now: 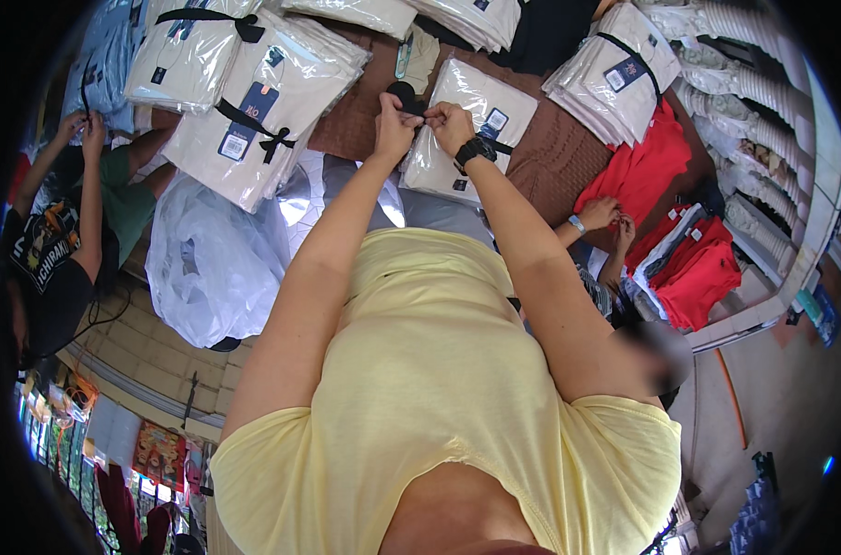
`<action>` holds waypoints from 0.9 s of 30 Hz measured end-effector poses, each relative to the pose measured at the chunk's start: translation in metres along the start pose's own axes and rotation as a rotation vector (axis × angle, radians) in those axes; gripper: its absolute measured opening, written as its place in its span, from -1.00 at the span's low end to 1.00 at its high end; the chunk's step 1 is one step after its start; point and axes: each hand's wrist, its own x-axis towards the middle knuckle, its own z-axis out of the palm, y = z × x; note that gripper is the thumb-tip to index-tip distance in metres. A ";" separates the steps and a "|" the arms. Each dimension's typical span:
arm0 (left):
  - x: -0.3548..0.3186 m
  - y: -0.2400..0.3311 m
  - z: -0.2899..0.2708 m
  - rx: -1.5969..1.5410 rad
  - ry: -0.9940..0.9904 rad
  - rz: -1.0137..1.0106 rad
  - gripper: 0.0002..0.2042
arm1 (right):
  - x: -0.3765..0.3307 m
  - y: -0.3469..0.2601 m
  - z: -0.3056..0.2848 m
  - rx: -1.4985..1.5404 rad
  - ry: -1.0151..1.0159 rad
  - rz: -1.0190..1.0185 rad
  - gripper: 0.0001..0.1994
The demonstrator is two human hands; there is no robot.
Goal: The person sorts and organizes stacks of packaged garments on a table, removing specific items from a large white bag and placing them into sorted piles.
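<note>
In front of me lies a pack of cream garments in clear plastic (522,106), with a dark tag on top. A black ribbon (502,147) runs across it toward my hands. At the pack's left edge, my left hand (394,129) is closed in a pinch on the black ribbon. My right hand (452,128), with a black watch on its wrist, is also closed over the pack, its fingertips meeting those of the left. Small parts of the ribbon between the fingers are hidden. A round black item (402,92) sits just beyond my left fingers.
Plastic-wrapped stacks tied with black ribbon (282,102) lie left, and another tied stack (614,69) lies right on the brown cloth (550,157). Red garments (647,166) lie near a co-worker's hands (603,217). Another person (64,222) works at far left, beside a white plastic bag (212,264).
</note>
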 end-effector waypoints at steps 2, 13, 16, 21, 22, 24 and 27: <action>0.004 -0.014 0.000 0.160 -0.029 0.011 -0.63 | 0.002 -0.002 0.000 0.103 -0.030 0.045 -0.84; -0.003 0.015 0.009 0.011 0.114 -0.213 -0.79 | 0.001 0.001 -0.001 0.157 -0.014 0.015 -0.71; -0.005 0.010 0.016 -0.001 0.092 -0.150 -0.81 | 0.001 0.000 -0.001 0.184 -0.009 0.044 -0.71; -0.010 0.007 0.018 0.006 0.065 -0.104 -0.85 | 0.000 0.001 -0.002 0.211 -0.008 0.042 -0.71; -0.006 0.006 0.018 0.016 0.073 -0.155 -0.85 | 0.000 0.002 -0.001 0.219 0.007 0.030 -0.72; -0.001 0.002 0.022 0.013 0.112 -0.227 -0.85 | 0.001 0.003 0.001 0.234 0.032 0.007 -0.72; 0.002 -0.009 0.027 -0.031 0.153 -0.260 -0.82 | 0.003 0.003 0.002 0.217 0.019 0.025 -0.73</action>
